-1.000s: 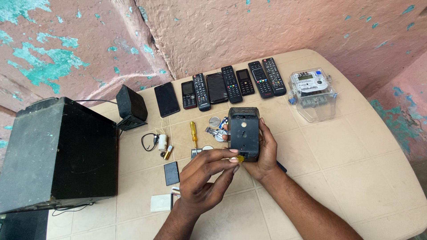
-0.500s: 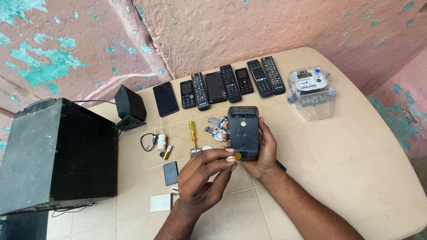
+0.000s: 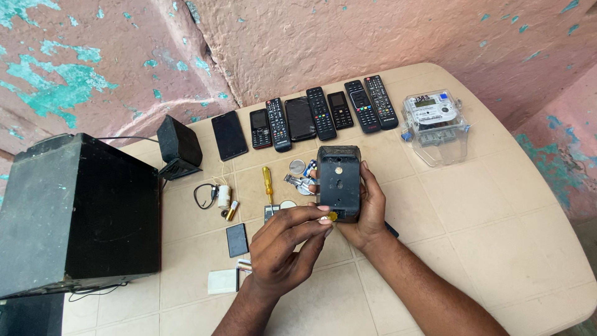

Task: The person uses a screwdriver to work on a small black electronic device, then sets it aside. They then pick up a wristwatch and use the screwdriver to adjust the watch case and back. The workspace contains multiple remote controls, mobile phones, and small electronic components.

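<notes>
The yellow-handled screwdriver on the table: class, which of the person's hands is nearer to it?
Left. The left hand is just below the yellow-handled screwdriver; the right hand is farther right, holding the black box.

Along the wall, four remote controls, two keypad phones and two flat touchscreen phones. One clear-cased electricity meter. One yellow-handled screwdriver. Two black speaker boxes, one large, one small. One black device held upright, one small brass piece at its lower edge. Two hands, left and right. One small dark flat rectangle.
</notes>
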